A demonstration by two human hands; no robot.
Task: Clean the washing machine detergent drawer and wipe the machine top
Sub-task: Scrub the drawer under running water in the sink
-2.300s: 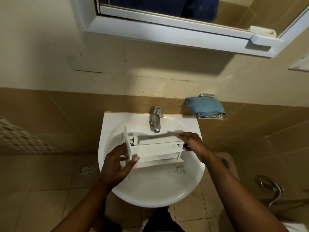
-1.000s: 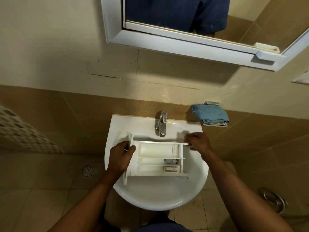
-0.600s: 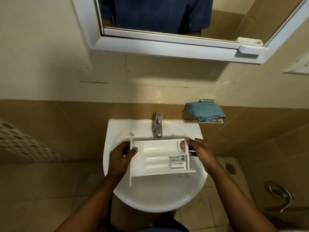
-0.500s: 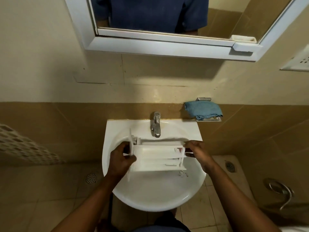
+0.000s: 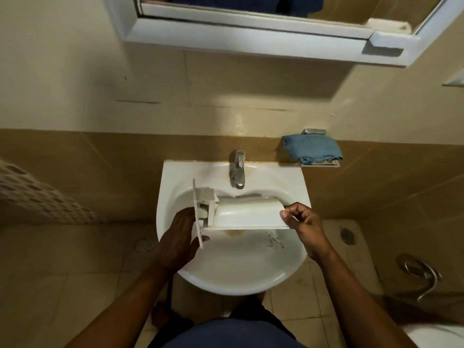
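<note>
I hold the white plastic detergent drawer (image 5: 247,214) level over the white sink (image 5: 233,272), turned so its smooth underside faces me and its compartments are hidden. My left hand (image 5: 179,237) grips the drawer's flat front panel at the left end. My right hand (image 5: 302,221) pinches the back right corner between thumb and curled fingers. The chrome tap (image 5: 238,169) stands just behind the drawer with no water visible. A little brownish liquid and dark specks lie in the basin under the drawer.
A blue cloth (image 5: 311,148) lies on a small wall shelf to the right of the sink. A white-framed mirror (image 5: 263,28) hangs above. Floor drains (image 5: 142,244) sit on the tiled floor either side. A metal hose (image 5: 419,272) hangs at the right.
The drawer has been rolled over: its open compartments faced me earlier, and now its underside does. Both hands have kept hold of its ends.
</note>
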